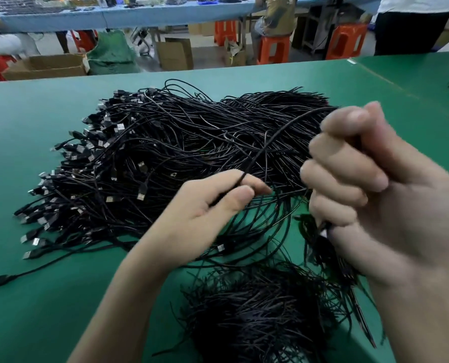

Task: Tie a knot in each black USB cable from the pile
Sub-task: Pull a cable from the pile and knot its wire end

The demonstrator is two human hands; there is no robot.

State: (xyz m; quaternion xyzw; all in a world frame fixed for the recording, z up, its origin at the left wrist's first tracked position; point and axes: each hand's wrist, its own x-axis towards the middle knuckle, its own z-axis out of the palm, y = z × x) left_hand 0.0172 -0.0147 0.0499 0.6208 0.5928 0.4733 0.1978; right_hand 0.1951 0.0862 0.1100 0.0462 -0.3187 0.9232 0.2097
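Hands are working over the near edge of the pile (179, 142): left hand (207, 213) is pinching one black USB cable (270, 142) between thumb and forefinger, and right hand (375, 200) is clenching it in a curled fist. Cable is arcing between both grips above the pile. Second heap (257, 310) is lying nearer than the pile on the green table (34, 127).

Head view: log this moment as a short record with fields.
Surface: green table
Main pile: black USB cables, plugs mostly toward the left
Near heap: second cable heap at the front edge
Left hand: pinches one cable between thumb and forefinger
Right hand: fingers curled round cable strands; the pinched cable arcs up to it
Knot: none visible in the held cable
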